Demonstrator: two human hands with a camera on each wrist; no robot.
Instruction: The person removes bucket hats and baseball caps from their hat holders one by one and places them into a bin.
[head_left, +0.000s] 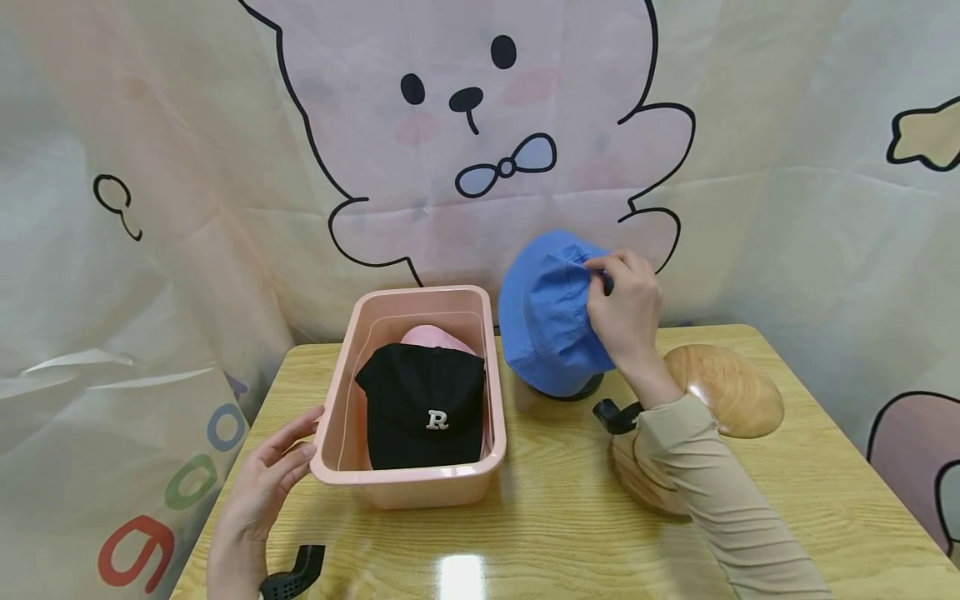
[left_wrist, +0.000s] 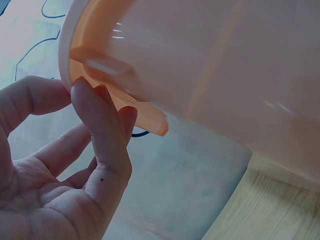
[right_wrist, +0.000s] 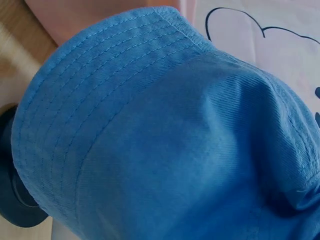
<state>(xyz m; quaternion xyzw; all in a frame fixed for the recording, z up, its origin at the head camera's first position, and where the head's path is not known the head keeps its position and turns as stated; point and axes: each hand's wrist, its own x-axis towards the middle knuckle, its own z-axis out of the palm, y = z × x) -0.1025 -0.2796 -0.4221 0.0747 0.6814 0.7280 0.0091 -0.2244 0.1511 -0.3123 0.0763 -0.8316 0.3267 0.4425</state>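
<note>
A blue bucket hat (head_left: 551, 321) tilts in the air at the back of the table, right of the pink plastic bin (head_left: 498, 417). My right hand (head_left: 626, 304) pinches its crown, and its stitched brim (right_wrist: 100, 85) fills much of the right wrist view. At the bin's left side, my left hand (head_left: 273, 475) pinches the rim between thumb and fingers, seen closely in the left wrist view (left_wrist: 95, 115). Inside the bin lies a black cap (head_left: 420, 408) with a white letter R. Part of a pink hat (head_left: 435, 336) shows behind it.
Partly behind the blue hat stands a dark round base (head_left: 581, 392). Two rounded wooden forms (head_left: 727, 392) lie to the right, one partly under my right forearm. The wooden table (head_left: 555, 517) ends at a printed curtain (head_left: 225, 208) behind.
</note>
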